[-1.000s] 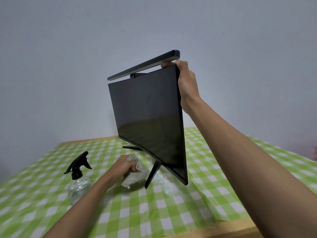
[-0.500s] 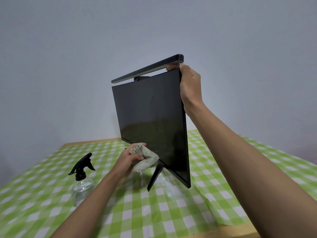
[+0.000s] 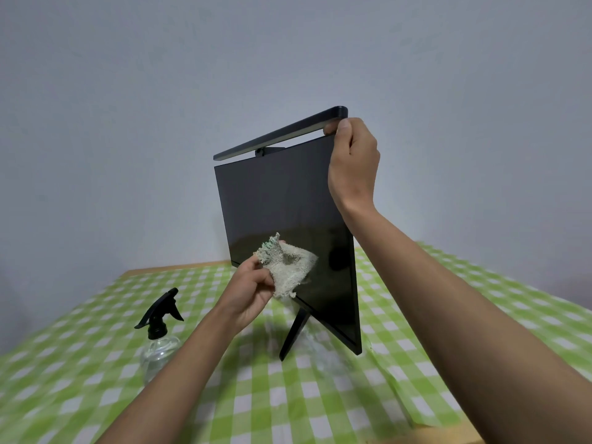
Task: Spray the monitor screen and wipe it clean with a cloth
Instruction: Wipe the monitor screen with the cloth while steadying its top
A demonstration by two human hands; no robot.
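Observation:
A black monitor [image 3: 282, 200] stands on thin legs in the middle of the table, its dark screen turned toward me and to the left. A light bar [image 3: 282, 136] sits along its top edge. My right hand [image 3: 352, 165] grips the monitor's upper right corner, fingers curled behind the panel. My left hand [image 3: 253, 290] holds a crumpled grey-beige cloth [image 3: 286, 267] in front of the lower part of the screen; whether the cloth touches the glass is unclear. A clear spray bottle [image 3: 158, 341] with a black trigger head stands upright on the table to the left.
The table [image 3: 96, 363] is covered with a green and white checked cloth; its wooden edge shows at the back and the front right. A plain grey wall [image 3: 128, 123] rises close behind the monitor. One black stand leg [image 3: 293, 334] points toward me.
My left hand has lifted the cloth from the tabletop up to the lower part of the screen. My right hand has kept its grip on the top corner.

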